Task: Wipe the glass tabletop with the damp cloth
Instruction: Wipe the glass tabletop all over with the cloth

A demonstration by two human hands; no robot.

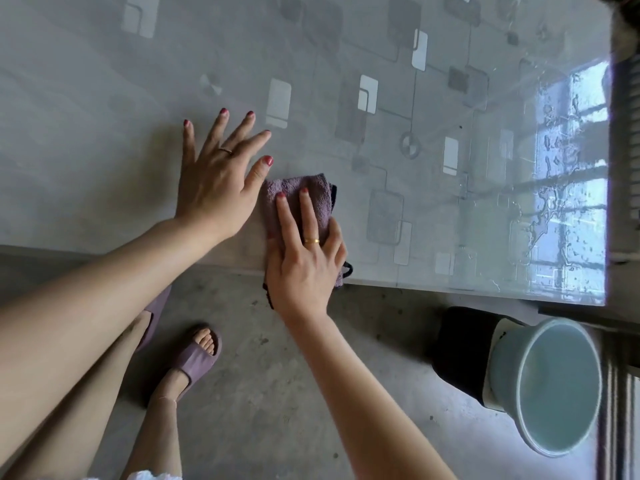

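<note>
The glass tabletop [346, 98] fills the upper part of the view, grey with a pattern of squares and lines. A folded purple cloth [311, 199] lies at its near edge. My right hand [304, 258] presses flat on the cloth, two fingers stretched along it and the others curved over its right side. Just left of the cloth, my left hand [221, 174] rests on the glass with fingers spread. Water streaks and drops shine on the tabletop's right end [568, 188].
A pale blue bucket [519, 355] of water stands on the concrete floor at the lower right, next to a black object [460, 344]. My legs and purple slippers [194, 358] are below the table's near edge. A striped mat [620, 410] lies at the far right.
</note>
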